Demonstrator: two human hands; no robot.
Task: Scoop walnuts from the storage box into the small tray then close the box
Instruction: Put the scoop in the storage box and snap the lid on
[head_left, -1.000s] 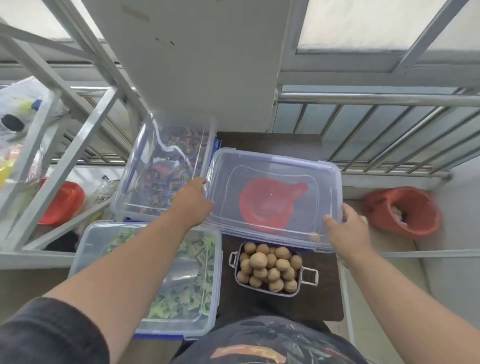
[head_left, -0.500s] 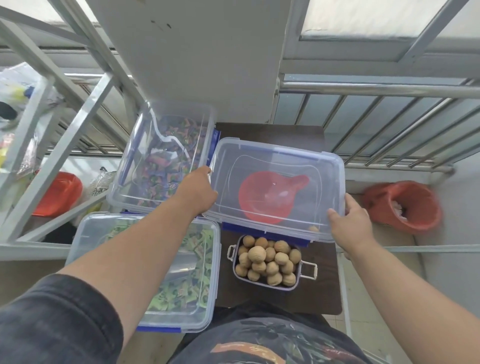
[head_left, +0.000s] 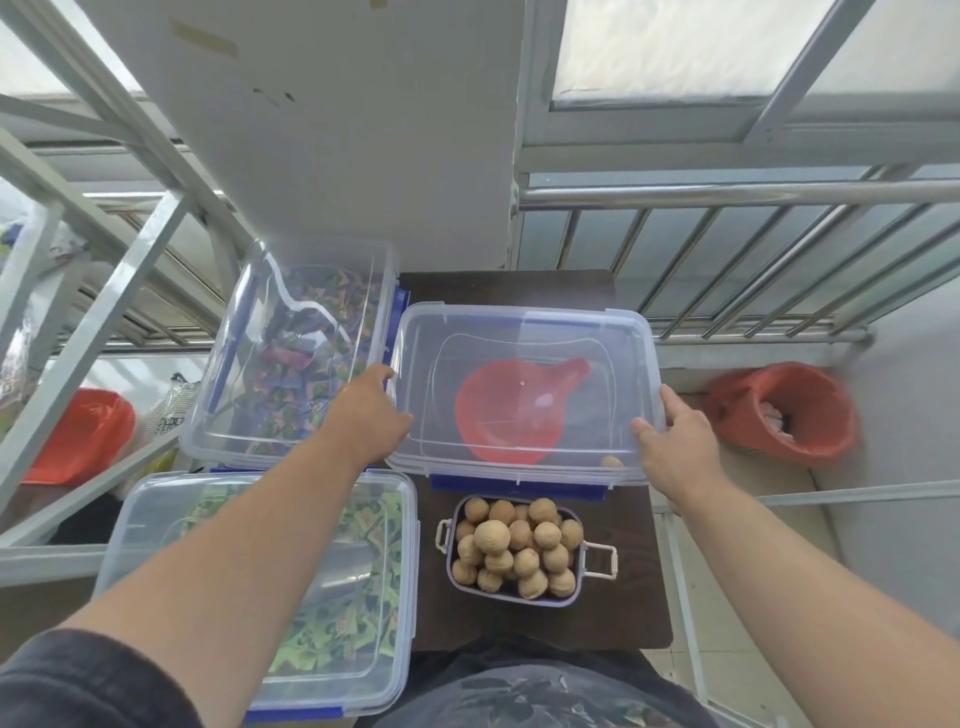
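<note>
Head view shows the scooping part of the job looking finished: the small tray (head_left: 511, 553) sits heaped with walnuts (head_left: 519, 545) on the dark surface (head_left: 631, 613), just in front of the storage box (head_left: 519, 473). Closing is the step in hand. The clear lid (head_left: 522, 364) lies over the box, with a red scoop (head_left: 511, 413) visible through it (and one stray walnut in the near right corner). The left hand (head_left: 371, 413) grips the lid's left edge, fingers curled over it; the right hand (head_left: 675, 439) holds the right edge, thumb on top and fingers wrapped round the side. Whether the lid is fully seated cannot be told from here. The blue latch (head_left: 517, 488) along the near side seems not yet snapped up, so the next move probably calls for pressing the lid down evenly, then shifting the fingers to the latches on each side.
</note>
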